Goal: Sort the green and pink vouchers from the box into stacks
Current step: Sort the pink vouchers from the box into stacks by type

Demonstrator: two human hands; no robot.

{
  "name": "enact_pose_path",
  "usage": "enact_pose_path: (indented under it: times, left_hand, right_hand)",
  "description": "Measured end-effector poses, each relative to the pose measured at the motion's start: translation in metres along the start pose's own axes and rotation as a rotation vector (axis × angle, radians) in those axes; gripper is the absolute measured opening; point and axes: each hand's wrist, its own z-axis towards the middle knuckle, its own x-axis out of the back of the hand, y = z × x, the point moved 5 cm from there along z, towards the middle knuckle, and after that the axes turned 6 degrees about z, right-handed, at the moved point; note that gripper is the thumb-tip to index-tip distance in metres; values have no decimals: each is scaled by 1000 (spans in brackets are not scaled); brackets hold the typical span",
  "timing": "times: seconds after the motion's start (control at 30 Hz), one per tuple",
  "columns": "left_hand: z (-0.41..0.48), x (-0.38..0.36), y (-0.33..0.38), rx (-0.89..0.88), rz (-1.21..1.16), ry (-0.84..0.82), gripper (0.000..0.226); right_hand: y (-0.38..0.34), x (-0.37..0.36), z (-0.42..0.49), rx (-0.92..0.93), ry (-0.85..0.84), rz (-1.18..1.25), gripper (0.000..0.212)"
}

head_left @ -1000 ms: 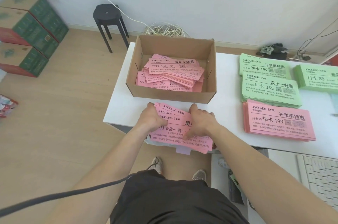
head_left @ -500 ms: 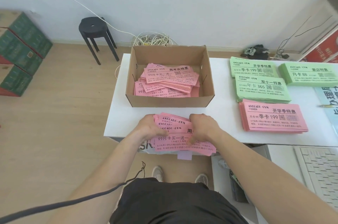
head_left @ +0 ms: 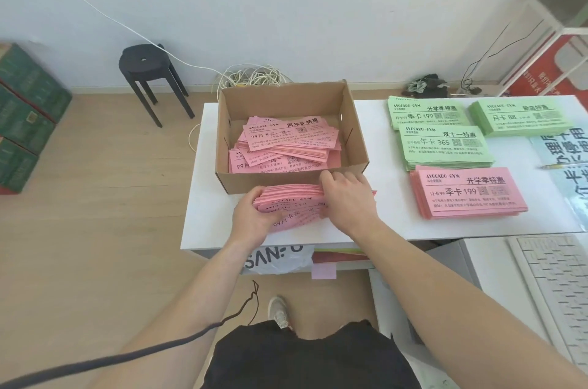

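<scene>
A thick bundle of pink vouchers (head_left: 288, 202), thin matte paper slips fanned so their long edges show as fine layers, sits on the smooth white table (head_left: 210, 223) just in front of the cardboard box (head_left: 270, 180). The left hand (head_left: 253, 220) grips its left end, thumb on top. The right hand (head_left: 348, 202) curls over its right half with fingertips hooked on the far edge, hiding most of the print. Inside the open-topped box, loose pink vouchers (head_left: 286, 140) lie in a skewed heap (the front wall hides its near edge). To the right stand 3 green stacks (head_left: 445, 147) and 1 squared pink stack (head_left: 467, 194). A pale keyboard (head_left: 556, 280) is cut off at the frame's right edge.
</scene>
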Motion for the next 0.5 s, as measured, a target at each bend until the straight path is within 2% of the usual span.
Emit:
enact_pose_path:
  times: [0.1, 0.17, 0.23, 0.3, 0.37, 0.5]
  left_hand:
    - [-6, -6, -9, 39, -92, 23, 45]
    - [-8, -8, -11, 54, -126, 29, 46]
    - [-9, -10, -13, 70, -155, 30, 49]
    - [-11, -11, -15, 81, -185, 30, 52]
    - [-13, -11, -17, 80, -186, 45, 53]
    - [-16, -15, -21, 55, -169, 94, 49]
  right_hand:
    - [6, -2, -4, 12, 65, -6, 37]
    - [19, 0, -5, -7, 40, 19, 43]
    - [40, 4, -9, -39, -8, 114, 41]
    - [61, 6, -17, -110, -72, 342, 32]
    - [80, -4, -25, -200, -113, 679, 28]
    - [89, -28, -41, -323, -64, 1117, 40]
